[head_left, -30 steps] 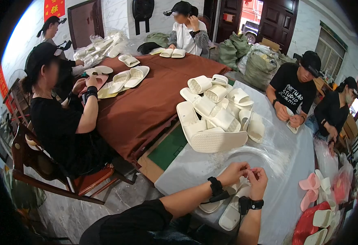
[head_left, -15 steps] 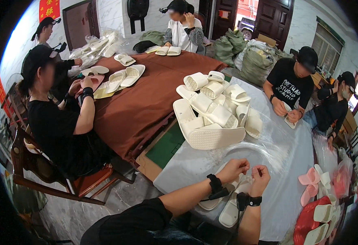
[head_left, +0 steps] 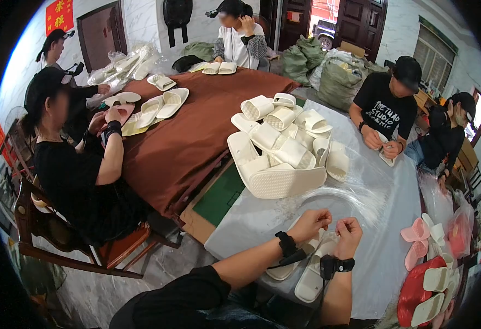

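Observation:
My left hand [head_left: 312, 223] and my right hand [head_left: 348, 237] are raised close together over the near part of the grey-covered table, fingertips a small gap apart. Both are closed in a pinch; anything between the fingers is too fine to make out. Beneath them lies a pair of cream slide slippers, the left slipper [head_left: 283, 272] partly hidden by my left wrist and the right slipper [head_left: 309, 283] between my forearms. A bundle of thin clear strands [head_left: 368, 207] rests just beyond my hands. Farther off is a heap of cream slippers [head_left: 284, 183].
Left stands a table with a brown cloth [head_left: 213, 118], slippers on it. Several people sit around, one person [head_left: 386, 104] handling a slipper across from me. Pink slippers [head_left: 415, 241] and a red bag [head_left: 422, 285] are at right. Green sacks [head_left: 336, 82] stand behind.
My view has shifted slightly. My hands stay pinched and nearly in place, the fingertips a little farther apart. The person across the grey table has lifted their head somewhat.

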A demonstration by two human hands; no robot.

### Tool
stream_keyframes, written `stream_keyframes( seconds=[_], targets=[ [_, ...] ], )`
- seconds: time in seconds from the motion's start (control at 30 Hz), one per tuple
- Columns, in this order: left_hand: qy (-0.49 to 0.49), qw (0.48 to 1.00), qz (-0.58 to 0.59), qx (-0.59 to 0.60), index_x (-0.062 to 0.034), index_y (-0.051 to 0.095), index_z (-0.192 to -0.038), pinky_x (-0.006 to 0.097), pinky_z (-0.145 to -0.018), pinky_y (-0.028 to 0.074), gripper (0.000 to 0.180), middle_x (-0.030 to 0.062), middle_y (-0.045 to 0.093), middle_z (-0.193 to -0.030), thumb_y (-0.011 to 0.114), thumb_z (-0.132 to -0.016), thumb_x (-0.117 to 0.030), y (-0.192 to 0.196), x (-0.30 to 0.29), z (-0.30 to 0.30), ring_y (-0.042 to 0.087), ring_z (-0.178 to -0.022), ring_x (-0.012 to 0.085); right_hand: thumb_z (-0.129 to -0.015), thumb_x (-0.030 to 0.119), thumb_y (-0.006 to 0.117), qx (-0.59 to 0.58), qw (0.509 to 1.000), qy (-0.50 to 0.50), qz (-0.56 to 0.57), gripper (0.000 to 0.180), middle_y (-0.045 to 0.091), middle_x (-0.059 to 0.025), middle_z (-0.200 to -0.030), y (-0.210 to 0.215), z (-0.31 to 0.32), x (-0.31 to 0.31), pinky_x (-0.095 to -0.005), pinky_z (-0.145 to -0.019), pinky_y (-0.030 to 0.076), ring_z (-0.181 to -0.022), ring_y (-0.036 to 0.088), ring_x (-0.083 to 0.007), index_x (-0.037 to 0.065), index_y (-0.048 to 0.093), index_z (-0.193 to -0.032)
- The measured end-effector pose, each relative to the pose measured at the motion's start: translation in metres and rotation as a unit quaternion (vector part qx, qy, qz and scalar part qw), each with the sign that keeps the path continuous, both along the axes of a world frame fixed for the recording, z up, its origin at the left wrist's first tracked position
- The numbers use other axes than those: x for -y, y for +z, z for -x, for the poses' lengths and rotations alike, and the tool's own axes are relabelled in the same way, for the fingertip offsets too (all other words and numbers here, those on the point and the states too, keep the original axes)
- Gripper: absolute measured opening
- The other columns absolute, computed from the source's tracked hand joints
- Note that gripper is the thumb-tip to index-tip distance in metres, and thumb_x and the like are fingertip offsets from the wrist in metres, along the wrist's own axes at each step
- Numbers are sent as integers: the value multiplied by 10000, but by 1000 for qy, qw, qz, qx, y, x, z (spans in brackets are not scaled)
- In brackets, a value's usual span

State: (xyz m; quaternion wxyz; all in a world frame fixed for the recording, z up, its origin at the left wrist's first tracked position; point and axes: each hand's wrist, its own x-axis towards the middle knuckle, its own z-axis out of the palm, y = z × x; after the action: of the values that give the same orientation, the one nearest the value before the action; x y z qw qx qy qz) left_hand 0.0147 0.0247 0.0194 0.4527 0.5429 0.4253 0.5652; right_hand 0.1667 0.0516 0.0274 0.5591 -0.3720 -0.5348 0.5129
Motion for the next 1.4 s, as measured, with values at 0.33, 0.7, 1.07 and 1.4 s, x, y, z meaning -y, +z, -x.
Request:
stream_keyframes(
  seconds=[0.33, 0.7, 1.07, 1.4],
  targets=[
    [-22, 1000, 11, 5, -5, 541, -828, 257, -640, 443, 68, 8, 544, -710, 550, -889, -34, 8, 5, 2, 517, -691, 95, -798, 2, 647, -45, 998, 31, 24, 86, 561, -23, -661, -4, 0, -4, -229, -546, 388, -580, 501, -99, 19, 576, -752],
    [-26, 997, -36, -55, 1, 531, -825, 276, -609, 441, 85, 33, 540, -663, 548, -893, -48, 5, 5, 0, 529, -629, 102, -787, -32, 627, -76, 997, 2, 29, 83, 554, -24, -649, -4, 1, 2, -217, -507, 356, -548, 476, -89, 19, 569, -758],
    [-25, 1000, -15, 0, -3, 614, -926, 268, -650, 441, 136, 30, 611, -729, 594, -915, -137, 9, 2, 6, 545, -666, 96, -797, -19, 639, -81, 996, -2, 37, 85, 554, -21, -705, 3, 7, 0, -210, -515, 353, -570, 472, -86, 27, 573, -823],
    [-36, 999, -21, 3, -1, 584, -872, 264, -687, 458, 132, 17, 589, -724, 589, -915, -125, 1, -1, 4, 553, -703, 97, -778, -35, 622, -86, 996, 19, 12, 95, 546, -27, -706, 1, 3, 1, -223, -539, 373, -587, 482, -103, 19, 570, -837]
  ],
)
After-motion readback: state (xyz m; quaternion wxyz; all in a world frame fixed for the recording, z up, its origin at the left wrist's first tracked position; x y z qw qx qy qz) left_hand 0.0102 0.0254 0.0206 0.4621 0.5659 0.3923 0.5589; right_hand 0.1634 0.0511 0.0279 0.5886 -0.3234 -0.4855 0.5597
